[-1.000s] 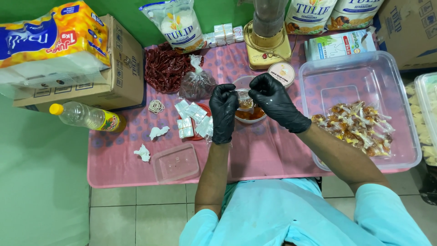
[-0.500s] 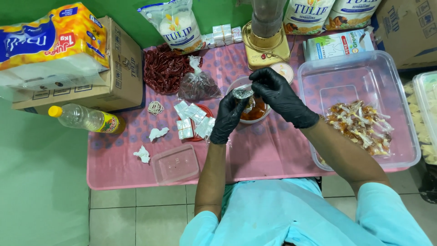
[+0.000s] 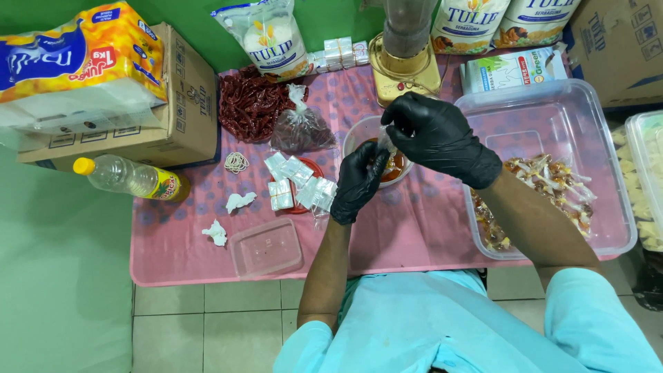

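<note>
Both my hands wear black gloves and work over a small bowl of orange-red sauce (image 3: 359,132) in the middle of the pink table (image 3: 414,228). My left hand (image 3: 358,181) pinches the lower part of a small clear plastic pouch (image 3: 385,141). My right hand (image 3: 434,132) grips the pouch's twisted top just above the bowl. The pouch is mostly hidden between the gloves.
A large clear tub (image 3: 552,124) at the right holds several tied sauce pouches (image 3: 549,183). Left of the bowl lie empty pouches on a red lid (image 3: 297,181), rubber bands (image 3: 237,162), dried chillies (image 3: 250,103), an oil bottle (image 3: 131,177) and an empty clear box (image 3: 266,246). A blender (image 3: 406,48) stands behind.
My right hand has risen and shifted right, pulling the pouch's top up. My left hand has slid closer under it over the bowl.
</note>
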